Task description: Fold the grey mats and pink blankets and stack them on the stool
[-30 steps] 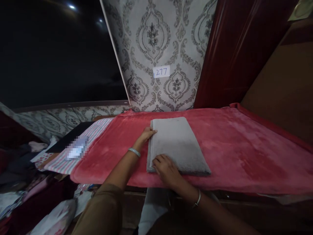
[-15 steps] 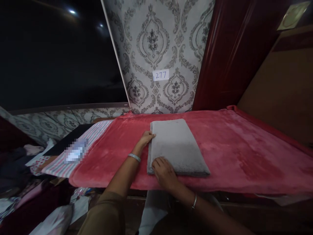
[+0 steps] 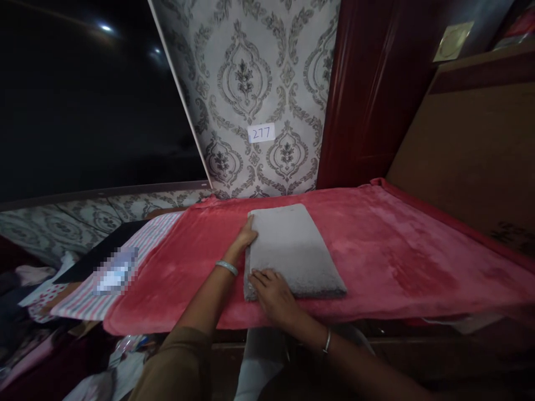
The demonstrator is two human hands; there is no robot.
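Observation:
A folded grey plush cloth, rectangular and several layers thick, lies on a red plush blanket. My left hand is at the cloth's left edge, its index finger stretched along that edge and its thumb apart on the top. Over the near left corner, my right hand rests on the cloth with its fingers laid on the surface. Neither hand lifts the cloth. The undersides of the fingers are hidden.
A striped cloth lies left of the red blanket, with a blurred-out bright object on it. A large dark screen stands behind at left. A cardboard box is at right. Clothes are heaped at lower left.
The view has shifted a little to the right. My left hand has slid slightly along the cloth's edge, its index finger now extended. My right hand stays at the near corner.

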